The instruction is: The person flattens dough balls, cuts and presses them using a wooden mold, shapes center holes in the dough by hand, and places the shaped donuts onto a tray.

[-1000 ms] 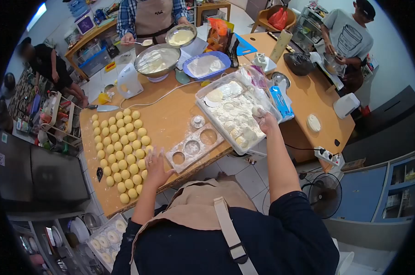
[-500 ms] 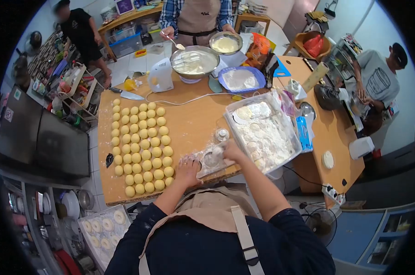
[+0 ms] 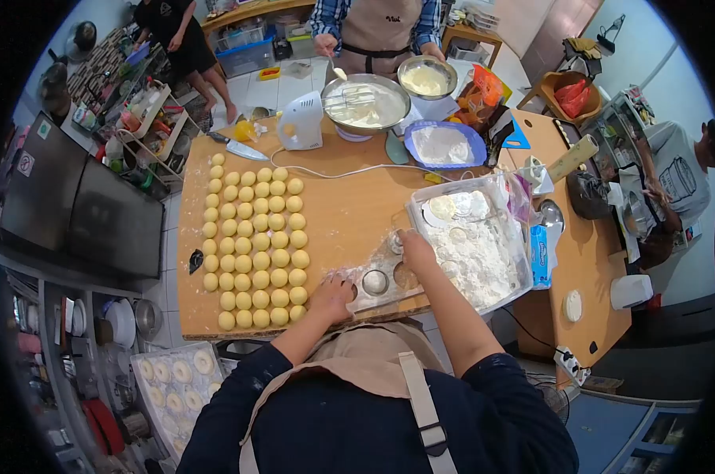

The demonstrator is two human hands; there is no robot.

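Observation:
A floured, pale mould (image 3: 391,298) with round holes lies at the table's front edge. White flour or dough fills one hole; brown shows through another. My left hand (image 3: 331,300) grips the mould's left end, with its fingers spread around it. My right hand (image 3: 417,254) is above the mould's right part, its fingers closed around a small round press (image 3: 395,243), whose lower part is hidden. Just right of it is a clear plastic tub (image 3: 509,297) holding flour (image 3: 476,257) and pale dough rounds.
Rows of yellow dough balls (image 3: 261,261) cover the table's left side. Farther back are a knife (image 3: 239,147), hand mixer (image 3: 301,122), cream bowl (image 3: 385,114) and purple basin (image 3: 452,144). A co-worker in an apron (image 3: 377,35) holds a spoon and bowl. Another person (image 3: 677,170) works at right.
My right hand has moved from the mould's right end up to the small round press and closed on it. My left hand stays at the mould's left end. The camera view has shifted.

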